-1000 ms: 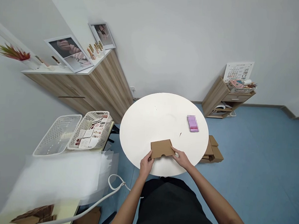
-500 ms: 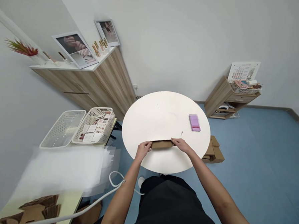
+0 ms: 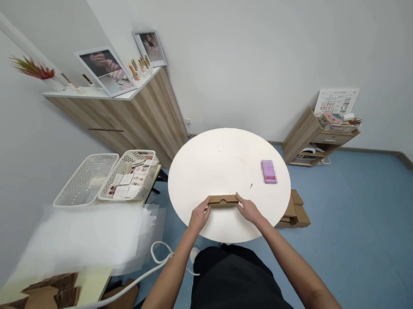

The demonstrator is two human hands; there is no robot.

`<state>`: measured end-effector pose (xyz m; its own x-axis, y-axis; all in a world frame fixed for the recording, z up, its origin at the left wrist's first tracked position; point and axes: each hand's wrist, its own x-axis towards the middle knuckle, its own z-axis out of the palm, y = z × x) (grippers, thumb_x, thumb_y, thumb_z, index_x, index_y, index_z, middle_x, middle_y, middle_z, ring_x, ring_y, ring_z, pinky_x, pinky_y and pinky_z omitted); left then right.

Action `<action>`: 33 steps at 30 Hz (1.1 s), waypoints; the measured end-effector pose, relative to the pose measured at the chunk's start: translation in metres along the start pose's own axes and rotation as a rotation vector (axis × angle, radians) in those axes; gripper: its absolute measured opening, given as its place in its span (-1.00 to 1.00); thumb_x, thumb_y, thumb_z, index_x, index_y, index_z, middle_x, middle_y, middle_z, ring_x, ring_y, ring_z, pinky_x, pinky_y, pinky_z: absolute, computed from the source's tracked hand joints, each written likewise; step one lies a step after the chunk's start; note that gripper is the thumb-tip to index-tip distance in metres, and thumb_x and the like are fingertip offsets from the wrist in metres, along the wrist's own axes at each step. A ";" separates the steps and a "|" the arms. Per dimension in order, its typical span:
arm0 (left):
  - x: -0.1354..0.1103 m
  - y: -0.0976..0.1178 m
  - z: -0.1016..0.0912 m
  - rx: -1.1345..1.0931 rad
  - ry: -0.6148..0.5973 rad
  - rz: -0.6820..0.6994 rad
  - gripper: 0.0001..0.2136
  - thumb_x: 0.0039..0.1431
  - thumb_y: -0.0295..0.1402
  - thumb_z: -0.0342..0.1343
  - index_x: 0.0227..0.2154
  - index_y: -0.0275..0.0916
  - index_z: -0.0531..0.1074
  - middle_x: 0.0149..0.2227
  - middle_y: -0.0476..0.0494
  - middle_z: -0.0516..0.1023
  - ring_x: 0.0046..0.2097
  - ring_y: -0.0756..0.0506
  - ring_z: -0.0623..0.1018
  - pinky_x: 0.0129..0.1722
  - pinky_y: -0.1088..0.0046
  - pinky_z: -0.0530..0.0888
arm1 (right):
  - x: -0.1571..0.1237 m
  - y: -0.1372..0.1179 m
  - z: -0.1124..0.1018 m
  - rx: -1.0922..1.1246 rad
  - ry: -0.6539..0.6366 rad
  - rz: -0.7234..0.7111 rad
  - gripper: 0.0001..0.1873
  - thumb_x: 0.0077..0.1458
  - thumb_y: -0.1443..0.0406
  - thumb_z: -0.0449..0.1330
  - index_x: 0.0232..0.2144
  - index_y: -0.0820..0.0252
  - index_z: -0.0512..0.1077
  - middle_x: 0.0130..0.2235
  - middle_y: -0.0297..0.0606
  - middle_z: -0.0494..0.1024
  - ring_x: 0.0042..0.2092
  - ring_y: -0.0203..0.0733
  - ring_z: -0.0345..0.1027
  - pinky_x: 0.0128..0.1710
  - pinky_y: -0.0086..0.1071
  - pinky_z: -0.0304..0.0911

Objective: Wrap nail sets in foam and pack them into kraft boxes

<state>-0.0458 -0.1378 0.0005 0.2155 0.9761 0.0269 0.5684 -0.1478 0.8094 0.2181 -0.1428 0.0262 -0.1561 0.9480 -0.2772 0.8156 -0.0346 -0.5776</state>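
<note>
A flat brown cardboard box (image 3: 224,200) sits near the front edge of the round white table (image 3: 195,167), and I see mostly its narrow edge. My left hand (image 3: 199,217) grips its left end. My right hand (image 3: 248,210) presses on its right end, with the fingers over the corner. A blurred pink-purple rectangular packet (image 3: 269,171) lies on the tabletop to the far right of my right hand, apart from the box.
Left of the table stand an empty white perforated basket (image 3: 85,179) and a second basket (image 3: 129,174) holding printed cards. A white cable (image 3: 159,256) hangs near my left arm. Flattened cardboard (image 3: 295,212) lies on the floor to the right. A wooden cabinet stands behind.
Compared with a second ago, the box has turned from showing its broad face to showing its narrow edge. Both hands have stayed at its ends.
</note>
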 end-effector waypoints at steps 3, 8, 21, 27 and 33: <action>-0.010 -0.003 0.010 0.088 0.024 0.056 -0.52 0.30 -0.32 -0.10 0.28 -0.12 0.17 0.27 -0.13 0.29 0.26 -0.14 0.33 0.16 0.24 0.42 | -0.011 -0.001 0.020 -0.119 0.068 -0.089 -0.25 0.20 0.34 -0.01 0.38 0.23 -0.17 0.01 -0.02 0.52 0.03 0.02 0.38 -0.02 -0.18 0.29; -0.020 -0.011 0.020 0.149 0.026 0.058 -0.48 0.31 -0.35 -0.15 0.32 -0.09 0.06 0.34 -0.14 0.15 0.24 -0.17 0.36 0.07 0.24 0.48 | -0.016 0.007 0.051 -0.207 0.271 -0.181 -0.12 0.11 0.47 -0.06 0.38 0.16 -0.38 0.24 -0.04 0.30 0.18 0.04 0.23 0.12 -0.08 0.22; -0.056 -0.010 0.011 0.037 -0.045 0.105 -0.48 0.33 -0.26 -0.12 0.33 -0.04 0.03 0.34 -0.11 0.17 0.31 -0.17 0.26 0.15 0.23 0.41 | -0.033 -0.030 0.042 -0.306 0.092 0.113 -0.57 0.14 0.45 0.02 0.07 0.14 0.25 -0.21 -0.14 0.53 -0.21 -0.10 0.41 -0.31 -0.39 0.26; -0.089 0.018 0.019 -0.297 -0.013 -0.284 -0.43 0.33 -0.06 -0.08 0.33 -0.05 -0.02 0.22 -0.26 0.35 0.12 -0.21 0.50 -0.03 0.26 0.55 | -0.090 -0.026 0.055 -0.218 0.222 0.116 -0.42 0.09 0.52 -0.01 0.16 0.09 0.19 -0.05 -0.13 0.49 -0.08 -0.10 0.41 -0.21 -0.37 0.31; -0.089 0.063 0.049 -0.577 -0.157 -0.483 -0.53 0.29 -0.01 -0.02 0.14 -0.14 0.32 0.17 -0.30 0.41 0.10 -0.24 0.50 -0.13 0.31 0.59 | -0.144 0.014 0.041 -0.094 0.399 -0.006 -0.32 0.05 0.54 -0.07 0.21 0.07 0.19 0.19 -0.11 0.36 0.13 -0.07 0.32 0.02 -0.22 0.35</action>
<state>0.0100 -0.2417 0.0201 0.1837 0.8708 -0.4560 0.1328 0.4377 0.8893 0.2294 -0.2931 0.0264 0.0520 0.9971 0.0564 0.8658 -0.0168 -0.5002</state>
